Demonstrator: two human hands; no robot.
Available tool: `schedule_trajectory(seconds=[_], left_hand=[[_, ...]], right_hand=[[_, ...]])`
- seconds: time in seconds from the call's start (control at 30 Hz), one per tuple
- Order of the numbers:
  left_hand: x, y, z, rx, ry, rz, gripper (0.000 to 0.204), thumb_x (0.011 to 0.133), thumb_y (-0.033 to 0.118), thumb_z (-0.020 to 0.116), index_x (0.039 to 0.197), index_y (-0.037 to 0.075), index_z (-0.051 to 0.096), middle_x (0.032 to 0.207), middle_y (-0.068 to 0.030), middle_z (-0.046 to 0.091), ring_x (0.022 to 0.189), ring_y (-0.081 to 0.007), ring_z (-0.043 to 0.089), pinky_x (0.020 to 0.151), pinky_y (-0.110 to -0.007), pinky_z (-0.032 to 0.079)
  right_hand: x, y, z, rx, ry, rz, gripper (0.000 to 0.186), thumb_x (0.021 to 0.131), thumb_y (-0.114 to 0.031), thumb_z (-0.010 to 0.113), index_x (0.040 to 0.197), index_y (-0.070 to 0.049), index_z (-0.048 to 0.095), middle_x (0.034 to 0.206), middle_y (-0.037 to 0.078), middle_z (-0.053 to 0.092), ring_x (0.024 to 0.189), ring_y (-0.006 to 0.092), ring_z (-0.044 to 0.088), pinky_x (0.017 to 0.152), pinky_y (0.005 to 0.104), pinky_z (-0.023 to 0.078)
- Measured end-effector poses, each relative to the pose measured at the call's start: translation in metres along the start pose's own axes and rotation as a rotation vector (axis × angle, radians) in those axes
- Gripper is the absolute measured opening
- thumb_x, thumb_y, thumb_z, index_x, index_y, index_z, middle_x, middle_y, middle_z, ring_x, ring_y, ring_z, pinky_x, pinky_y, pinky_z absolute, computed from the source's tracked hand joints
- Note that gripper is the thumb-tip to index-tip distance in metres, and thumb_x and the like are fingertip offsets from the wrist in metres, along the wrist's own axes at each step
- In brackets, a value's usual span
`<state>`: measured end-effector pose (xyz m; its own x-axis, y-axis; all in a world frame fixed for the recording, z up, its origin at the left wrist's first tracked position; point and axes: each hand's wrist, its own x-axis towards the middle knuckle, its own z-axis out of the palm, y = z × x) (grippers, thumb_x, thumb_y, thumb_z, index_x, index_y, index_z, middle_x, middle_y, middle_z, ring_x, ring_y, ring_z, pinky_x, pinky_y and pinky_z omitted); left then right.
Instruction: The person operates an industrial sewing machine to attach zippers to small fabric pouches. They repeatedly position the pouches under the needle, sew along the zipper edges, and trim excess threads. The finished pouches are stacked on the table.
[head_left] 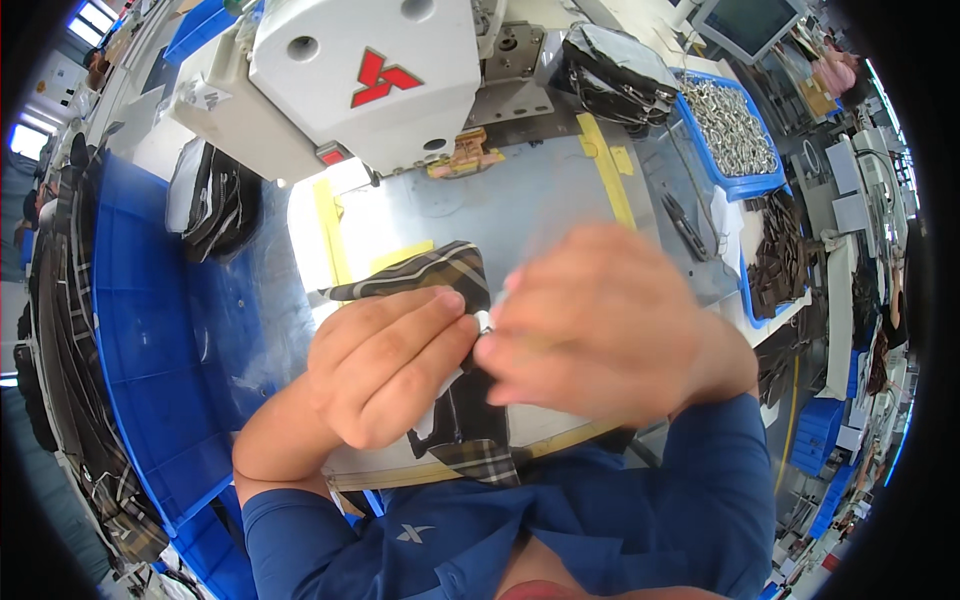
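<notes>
In front of my chest, my left hand is closed, its thumb and fingers pinching a brown and black plaid fabric piece. Part of that cloth spreads out beyond the fingers on the worktable. A dark strip with a plaid end hangs down below the hand toward my body. Between the hands shows a small shiny white or metallic bit, too small to name. My right hand is close beside it, smeared by motion, its fingertips almost meeting my left fingers. Whatever it may hold is hidden.
A white sewing machine stands just ahead. Dark bundles lie at left and far right. A blue tray of metal fittings, brown pieces and thread snips are at right. A blue bin wall borders the left.
</notes>
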<state>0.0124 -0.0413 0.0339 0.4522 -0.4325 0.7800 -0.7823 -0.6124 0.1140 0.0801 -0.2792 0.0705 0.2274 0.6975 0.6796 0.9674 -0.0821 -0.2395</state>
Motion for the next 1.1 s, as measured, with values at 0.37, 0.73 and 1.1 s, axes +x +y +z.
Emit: schedule_trajectory(seconds=[0.37, 0.73, 1.1], left_hand=[[-0.003, 0.001, -0.004, -0.082, -0.019, 0.035, 0.028, 0.078, 0.002, 0.084, 0.105, 0.0, 0.076, 0.103, -0.014, 0.075, 0.086, -0.0289, 0.077, 0.064, -0.036, 0.06], [-0.002, -0.004, -0.009, -0.296, 0.017, -0.023, 0.019, 0.08, 0.005, 0.082, 0.099, 0.002, 0.078, 0.096, -0.0113, 0.076, 0.082, -0.026, 0.077, 0.059, -0.031, 0.056], [0.0, -0.013, -0.018, -0.326, -0.1, -0.077, 0.011, 0.086, 0.014, 0.082, 0.095, 0.008, 0.078, 0.086, -0.0054, 0.077, 0.077, -0.0228, 0.073, 0.067, -0.034, 0.05]], right_hand=[[-0.006, -0.01, 0.021, -0.206, 0.125, -0.305, 0.007, 0.083, -0.006, 0.067, 0.087, -0.001, 0.069, 0.086, 0.004, 0.063, 0.08, 0.0203, 0.063, 0.066, 0.0299, 0.051], [-0.003, 0.009, 0.012, 0.164, 0.051, -0.088, 0.015, 0.079, -0.011, 0.082, 0.092, -0.008, 0.076, 0.094, 0.003, 0.072, 0.083, 0.0222, 0.066, 0.069, 0.036, 0.049], [-0.011, 0.021, 0.032, 0.47, 0.084, -0.032, 0.017, 0.087, -0.011, 0.08, 0.101, -0.005, 0.074, 0.093, 0.008, 0.072, 0.082, 0.0257, 0.07, 0.07, 0.0403, 0.054]])
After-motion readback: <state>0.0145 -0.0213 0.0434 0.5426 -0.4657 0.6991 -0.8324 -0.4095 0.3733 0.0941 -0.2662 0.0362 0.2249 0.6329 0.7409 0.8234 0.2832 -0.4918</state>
